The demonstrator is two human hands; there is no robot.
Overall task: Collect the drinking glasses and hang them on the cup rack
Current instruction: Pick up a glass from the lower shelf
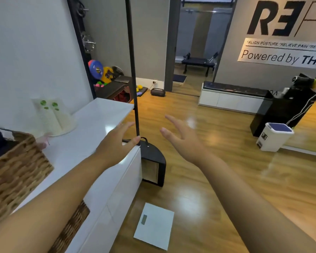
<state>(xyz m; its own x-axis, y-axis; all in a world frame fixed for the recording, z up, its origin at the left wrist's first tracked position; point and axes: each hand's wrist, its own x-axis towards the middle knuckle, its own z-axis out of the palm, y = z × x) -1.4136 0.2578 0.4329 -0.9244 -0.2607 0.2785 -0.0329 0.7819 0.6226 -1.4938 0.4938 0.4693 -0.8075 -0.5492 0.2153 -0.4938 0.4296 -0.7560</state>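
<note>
Drinking glasses cannot be made out with certainty anywhere in view; only a cream holder point(53, 116) with stacked pale cups is seen upright near the wall on the white surface point(91, 132), its long axis vertical. No cup rack is recognised. Both hands are held out empty with fingers spread: the left hand point(115, 143) over the surface's edge, the right hand point(182, 137) above the floor. A searching step is judged; glasses must be located first.

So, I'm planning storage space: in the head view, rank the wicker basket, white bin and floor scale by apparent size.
1. Wicker basket, nearest the camera, so likely exaggerated.
2. Floor scale.
3. White bin, farther away, so unsure against the scale.
</note>
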